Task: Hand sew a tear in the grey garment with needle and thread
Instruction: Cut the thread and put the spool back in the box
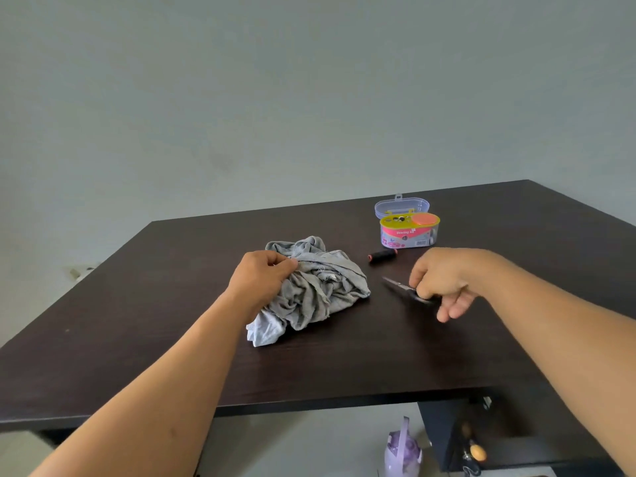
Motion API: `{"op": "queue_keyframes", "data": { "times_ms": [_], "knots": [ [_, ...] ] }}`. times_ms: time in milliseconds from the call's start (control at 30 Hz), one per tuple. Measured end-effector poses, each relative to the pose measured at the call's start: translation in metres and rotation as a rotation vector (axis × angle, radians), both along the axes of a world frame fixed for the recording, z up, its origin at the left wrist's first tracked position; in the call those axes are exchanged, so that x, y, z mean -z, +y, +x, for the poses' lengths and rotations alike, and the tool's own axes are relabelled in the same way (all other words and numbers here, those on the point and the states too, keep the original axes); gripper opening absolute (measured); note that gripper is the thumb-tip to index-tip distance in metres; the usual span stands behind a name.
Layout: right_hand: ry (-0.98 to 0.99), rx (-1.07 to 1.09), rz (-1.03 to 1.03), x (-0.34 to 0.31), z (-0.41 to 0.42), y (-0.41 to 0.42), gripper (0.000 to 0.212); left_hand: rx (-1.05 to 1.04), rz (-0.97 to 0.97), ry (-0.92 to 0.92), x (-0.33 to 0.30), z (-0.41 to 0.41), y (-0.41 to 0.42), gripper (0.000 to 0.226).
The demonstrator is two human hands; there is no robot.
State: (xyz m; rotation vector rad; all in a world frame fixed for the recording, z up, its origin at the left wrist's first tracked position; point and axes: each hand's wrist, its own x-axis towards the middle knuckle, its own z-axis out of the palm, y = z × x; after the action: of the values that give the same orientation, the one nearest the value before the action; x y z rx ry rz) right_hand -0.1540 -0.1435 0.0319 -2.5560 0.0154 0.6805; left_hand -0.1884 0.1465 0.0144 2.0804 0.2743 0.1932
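Head view
Garment: grey, bunched in a heap on the dark surface; landmark for all else.
Left hand: on the garment's left top edge, fingers curled and pinching a fold.
Right hand: right of the garment, apart from it, fingers curled round the scissors, blades pointing toward the garment.
Spool: dark thread, lying on its side just right of the garment's far corner.
Kit: sewing box behind the spool, lid open; needle not discernible.
Step, judged: cutting or parting with the scissors; sewing not visibly begun, tear not visible.
Doing it well: spread the garment flat first to find the tear; keep the left pinch as an anchor; keep the blades off the cloth; thread from the spool nearby.
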Motion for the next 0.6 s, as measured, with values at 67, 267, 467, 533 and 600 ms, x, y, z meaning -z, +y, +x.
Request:
{"op": "queue_keyframes", "data": {
  "times_ms": [67, 267, 467, 533, 600],
  "knots": [
    [0.062, 0.068, 0.172, 0.003, 0.002, -0.012, 0.032, -0.011, -0.009, -0.015, -0.004, 0.001, 0.002, 0.020],
    [0.154, 0.080, 0.757, 0.009, 0.001, -0.018, 0.045, 0.014, -0.100, -0.005, -0.008, 0.009, 0.011, 0.019],
    [0.092, -0.105, 0.815, -0.007, -0.001, 0.032, 0.035, 0.053, -0.121, 0.007, -0.016, 0.009, 0.013, 0.020],
    [0.003, -0.178, 0.719, -0.013, 0.000, 0.048, 0.032, 0.058, -0.144, -0.006, -0.018, 0.009, 0.013, 0.022],
    [-0.110, -0.245, 0.603, -0.017, 0.002, 0.059, 0.032, 0.064, -0.194, -0.004, -0.020, 0.008, 0.014, 0.022]
  ]
}}
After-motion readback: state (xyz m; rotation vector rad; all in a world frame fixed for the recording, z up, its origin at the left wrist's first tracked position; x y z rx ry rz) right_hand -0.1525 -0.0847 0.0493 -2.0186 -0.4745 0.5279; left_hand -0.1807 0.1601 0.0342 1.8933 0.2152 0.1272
